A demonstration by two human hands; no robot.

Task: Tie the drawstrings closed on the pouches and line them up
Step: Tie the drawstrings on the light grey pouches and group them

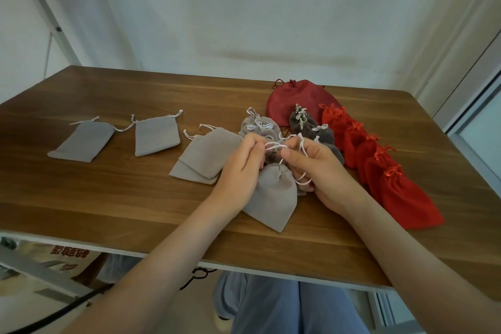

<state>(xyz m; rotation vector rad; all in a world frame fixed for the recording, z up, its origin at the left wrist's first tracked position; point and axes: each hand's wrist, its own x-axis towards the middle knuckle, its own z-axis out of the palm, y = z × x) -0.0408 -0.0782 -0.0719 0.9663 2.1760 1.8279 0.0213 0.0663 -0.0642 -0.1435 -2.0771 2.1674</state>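
The white drawstring (275,146) is pinched by the left hand (241,163) and the right hand (318,168) above the grey pouch (273,198); loops should be drawn evenly, neck kept gathered.

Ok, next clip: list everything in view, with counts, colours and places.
table: one, brown wood, under everything
untied pouches: four, light grey, flat on the table's left half, two stacked
current pouch: one, light grey, near edge, centre
drawstring: one, white, looped above the current pouch
dark pouches: at least three, dark grey, row right of centre
tied grey pouches: count unclear, light grey, left of the dark pouches
red pouches: about five, bright red, overlapping row at right
large pouch: one, dark red, behind the dark pouches
left hand: one, pinching the drawstring
right hand: one, pinching the drawstring
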